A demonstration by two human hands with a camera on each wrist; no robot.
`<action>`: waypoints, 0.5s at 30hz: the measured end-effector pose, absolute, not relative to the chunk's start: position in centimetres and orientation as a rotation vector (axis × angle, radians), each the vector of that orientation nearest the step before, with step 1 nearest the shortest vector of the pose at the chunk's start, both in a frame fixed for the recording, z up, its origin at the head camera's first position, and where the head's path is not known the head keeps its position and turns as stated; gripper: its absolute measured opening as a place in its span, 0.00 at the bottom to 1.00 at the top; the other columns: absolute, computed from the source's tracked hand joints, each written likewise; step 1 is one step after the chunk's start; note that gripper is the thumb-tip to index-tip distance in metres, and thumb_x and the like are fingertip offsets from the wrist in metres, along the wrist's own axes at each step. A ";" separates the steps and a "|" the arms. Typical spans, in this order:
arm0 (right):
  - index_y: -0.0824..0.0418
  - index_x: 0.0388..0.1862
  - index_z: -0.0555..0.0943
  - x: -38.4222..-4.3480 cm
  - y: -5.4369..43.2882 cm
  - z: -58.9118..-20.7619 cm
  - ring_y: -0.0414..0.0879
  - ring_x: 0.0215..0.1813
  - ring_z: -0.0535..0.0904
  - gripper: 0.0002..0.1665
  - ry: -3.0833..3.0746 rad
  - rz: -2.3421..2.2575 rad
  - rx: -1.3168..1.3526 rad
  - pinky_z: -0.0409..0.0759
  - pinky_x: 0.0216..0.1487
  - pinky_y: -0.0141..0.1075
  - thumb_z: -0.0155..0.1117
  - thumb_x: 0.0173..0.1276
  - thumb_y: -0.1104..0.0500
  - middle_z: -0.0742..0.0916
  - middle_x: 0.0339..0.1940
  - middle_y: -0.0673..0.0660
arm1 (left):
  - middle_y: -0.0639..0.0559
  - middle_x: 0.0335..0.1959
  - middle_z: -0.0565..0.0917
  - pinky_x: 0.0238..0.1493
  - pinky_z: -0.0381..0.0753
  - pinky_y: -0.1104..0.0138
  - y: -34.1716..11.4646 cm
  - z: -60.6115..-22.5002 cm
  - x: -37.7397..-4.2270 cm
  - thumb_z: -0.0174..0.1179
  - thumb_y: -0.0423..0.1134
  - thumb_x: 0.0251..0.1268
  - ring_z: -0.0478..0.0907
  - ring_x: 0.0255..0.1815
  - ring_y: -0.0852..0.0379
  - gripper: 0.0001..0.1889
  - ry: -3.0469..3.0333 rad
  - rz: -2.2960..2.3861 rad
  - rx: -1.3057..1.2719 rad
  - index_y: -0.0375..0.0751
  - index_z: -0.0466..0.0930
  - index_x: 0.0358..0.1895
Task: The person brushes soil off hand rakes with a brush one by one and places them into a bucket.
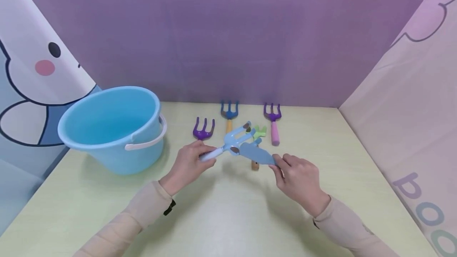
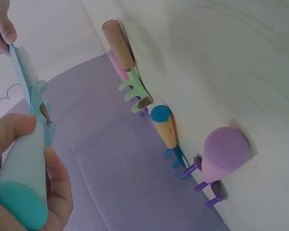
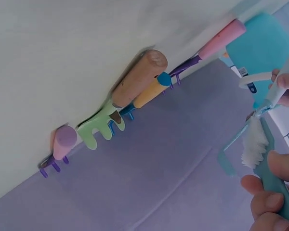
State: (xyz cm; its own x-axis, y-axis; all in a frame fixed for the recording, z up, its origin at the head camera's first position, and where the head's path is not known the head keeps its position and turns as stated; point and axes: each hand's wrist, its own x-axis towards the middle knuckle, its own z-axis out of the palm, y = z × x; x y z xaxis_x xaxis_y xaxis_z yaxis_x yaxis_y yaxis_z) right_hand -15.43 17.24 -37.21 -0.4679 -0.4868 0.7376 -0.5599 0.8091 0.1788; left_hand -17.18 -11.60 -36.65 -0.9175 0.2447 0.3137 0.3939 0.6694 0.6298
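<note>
Standing at the left of the pale green table [image 1: 221,209], a round, smooth light-blue plastic bucket [image 1: 110,128] with a white handle is seen, its visible interior bare. A light-blue toy rake [image 1: 233,140] is gripped by its white handle in the left hand [image 1: 187,165] and held above the table centre, while a flat blue brush [image 1: 258,154] with white bristles is pinched in the right hand [image 1: 298,179] against the tines. Four smaller rakes are laid behind: a purple rake with a pink handle [image 1: 273,124], a dark blue rake with a yellow handle [image 1: 229,113], a green rake with a wooden handle [image 1: 258,132] and a purple rake [image 1: 204,129].
</note>
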 end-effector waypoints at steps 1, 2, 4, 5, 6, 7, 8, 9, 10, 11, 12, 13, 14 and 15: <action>0.63 0.32 0.86 -15.5 17.3 -37.3 0.39 0.12 0.67 0.31 -2.151 0.134 0.765 0.58 0.12 0.27 0.40 0.71 0.45 0.78 0.15 0.51 | 0.55 0.27 0.77 0.27 0.72 0.72 -11.6 -36.6 -17.2 0.66 0.34 0.49 0.70 0.25 0.61 0.13 -2.683 -1.084 -0.516 0.40 0.85 0.41; 0.63 0.32 0.86 -15.5 17.4 -37.3 0.38 0.12 0.66 0.31 -2.153 0.155 0.762 0.57 0.12 0.26 0.40 0.71 0.45 0.78 0.15 0.51 | 0.55 0.27 0.77 0.27 0.72 0.72 -11.6 -36.6 -17.1 0.66 0.34 0.49 0.70 0.25 0.61 0.13 -2.685 -1.087 -0.514 0.40 0.85 0.41; 0.62 0.33 0.86 -15.6 17.5 -37.5 0.36 0.12 0.64 0.31 -2.158 0.199 0.757 0.55 0.12 0.24 0.41 0.70 0.44 0.78 0.15 0.50 | 0.55 0.27 0.77 0.27 0.72 0.72 -11.7 -36.5 -17.1 0.66 0.35 0.49 0.70 0.25 0.61 0.13 -2.690 -1.087 -0.511 0.41 0.84 0.41; 0.62 0.33 0.86 -15.7 17.6 -37.5 0.35 0.12 0.63 0.30 -2.159 0.221 0.756 0.53 0.12 0.23 0.42 0.70 0.43 0.78 0.14 0.50 | 0.56 0.27 0.76 0.27 0.72 0.72 -11.7 -36.5 -17.1 0.66 0.35 0.49 0.70 0.25 0.61 0.13 -2.691 -1.085 -0.511 0.41 0.84 0.41; 0.62 0.33 0.86 -15.7 17.6 -37.6 0.34 0.12 0.62 0.29 -2.158 0.240 0.754 0.52 0.13 0.22 0.44 0.70 0.43 0.78 0.14 0.49 | 0.56 0.27 0.76 0.27 0.73 0.72 -11.7 -36.5 -17.1 0.66 0.35 0.49 0.70 0.25 0.61 0.13 -2.690 -1.082 -0.513 0.41 0.84 0.41; 0.62 0.33 0.86 -15.7 17.6 -37.6 0.33 0.13 0.60 0.28 -2.156 0.256 0.751 0.51 0.13 0.22 0.45 0.69 0.44 0.77 0.14 0.48 | 0.56 0.27 0.76 0.27 0.73 0.71 -11.7 -36.5 -17.1 0.66 0.35 0.50 0.70 0.25 0.61 0.13 -2.690 -1.078 -0.516 0.41 0.84 0.41; 0.62 0.33 0.86 -15.8 17.7 -37.7 0.32 0.13 0.59 0.28 -2.153 0.264 0.748 0.50 0.13 0.21 0.46 0.68 0.44 0.77 0.14 0.48 | 0.56 0.27 0.76 0.28 0.73 0.72 -11.7 -36.5 -17.1 0.65 0.35 0.50 0.70 0.25 0.61 0.13 -2.690 -1.074 -0.518 0.41 0.84 0.41; 0.62 0.34 0.86 -15.8 17.7 -37.7 0.31 0.13 0.58 0.27 -2.151 0.277 0.747 0.49 0.14 0.21 0.47 0.68 0.44 0.76 0.14 0.47 | 0.56 0.27 0.76 0.28 0.73 0.71 -11.7 -36.5 -17.2 0.65 0.35 0.50 0.70 0.25 0.61 0.13 -2.691 -1.069 -0.519 0.42 0.84 0.41; 0.62 0.33 0.86 -15.8 17.7 -37.7 0.31 0.14 0.57 0.26 -2.148 0.288 0.745 0.48 0.14 0.21 0.48 0.68 0.45 0.76 0.14 0.47 | 0.56 0.27 0.76 0.28 0.73 0.71 -11.7 -36.4 -17.2 0.65 0.35 0.50 0.70 0.26 0.61 0.12 -2.691 -1.064 -0.520 0.42 0.84 0.41; 0.62 0.34 0.86 -15.8 17.7 -37.7 0.31 0.14 0.56 0.26 -2.146 0.298 0.743 0.48 0.14 0.21 0.48 0.68 0.45 0.76 0.13 0.47 | 0.56 0.27 0.76 0.28 0.73 0.71 -11.7 -36.4 -17.2 0.65 0.35 0.50 0.70 0.26 0.61 0.12 -2.693 -1.062 -0.521 0.42 0.84 0.42; 0.63 0.34 0.86 -15.8 17.6 -37.7 0.30 0.14 0.56 0.27 -2.144 0.305 0.740 0.47 0.14 0.21 0.48 0.68 0.45 0.75 0.13 0.47 | 0.56 0.27 0.76 0.28 0.73 0.71 -11.7 -36.4 -17.2 0.65 0.35 0.50 0.70 0.26 0.61 0.12 -2.697 -1.061 -0.520 0.42 0.84 0.42; 0.63 0.34 0.86 -15.8 17.6 -37.7 0.30 0.14 0.55 0.27 -2.142 0.313 0.737 0.47 0.14 0.21 0.47 0.68 0.45 0.75 0.13 0.47 | 0.56 0.28 0.76 0.29 0.73 0.71 -11.6 -36.4 -17.1 0.65 0.36 0.51 0.70 0.26 0.61 0.12 -2.701 -1.059 -0.519 0.42 0.84 0.42; 0.63 0.34 0.86 -15.8 17.5 -37.7 0.30 0.14 0.56 0.27 -2.140 0.322 0.735 0.48 0.14 0.21 0.47 0.68 0.45 0.75 0.13 0.48 | 0.56 0.28 0.76 0.29 0.74 0.71 -11.6 -36.4 -17.1 0.65 0.36 0.51 0.70 0.26 0.61 0.12 -2.707 -1.058 -0.518 0.42 0.84 0.42; 0.63 0.34 0.86 -15.8 17.4 -37.7 0.30 0.14 0.56 0.27 -2.139 0.331 0.735 0.48 0.14 0.21 0.47 0.68 0.45 0.75 0.13 0.48 | 0.56 0.28 0.76 0.29 0.74 0.71 -11.6 -36.3 -17.1 0.65 0.36 0.51 0.70 0.26 0.61 0.13 -2.711 -1.059 -0.516 0.42 0.84 0.42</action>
State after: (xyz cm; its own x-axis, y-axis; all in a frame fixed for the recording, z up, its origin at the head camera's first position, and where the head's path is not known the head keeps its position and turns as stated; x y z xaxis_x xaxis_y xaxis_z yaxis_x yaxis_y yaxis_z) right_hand -15.83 17.40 -37.71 -0.4847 -0.3888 0.7836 -0.6076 0.7940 0.0182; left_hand -17.09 -11.61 -36.33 -0.9222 0.2515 0.2937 0.3840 0.6849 0.6193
